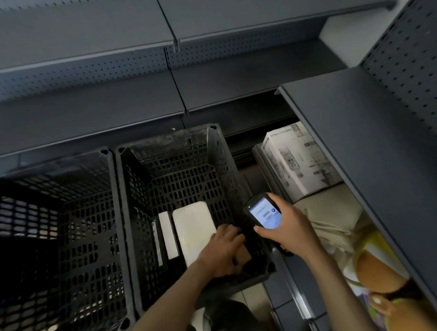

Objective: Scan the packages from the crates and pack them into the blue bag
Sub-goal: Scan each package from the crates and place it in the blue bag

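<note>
Two black lattice crates stand side by side on the floor; the left crate (65, 220) looks bare inside. The right crate (170, 152) holds a large white flat package (192, 223), a narrow white box (168, 234) and a dark slim item (157, 241) standing on edge. My left hand (225, 249) reaches into the right crate's near right corner, fingers curled around a small brown package (244, 256) that is partly hidden. My right hand (286, 225) grips a black handheld scanner (262, 212) with its screen lit, held just right of the crate rim. No blue bag is in view.
Grey metal shelves run along the back (87, 120) and the right (360, 135). Under the right shelf sit a white printed carton (294, 162), beige soft parcels (330, 216) and orange-and-yellow goods (374, 269). A strip of floor shows beside the right crate.
</note>
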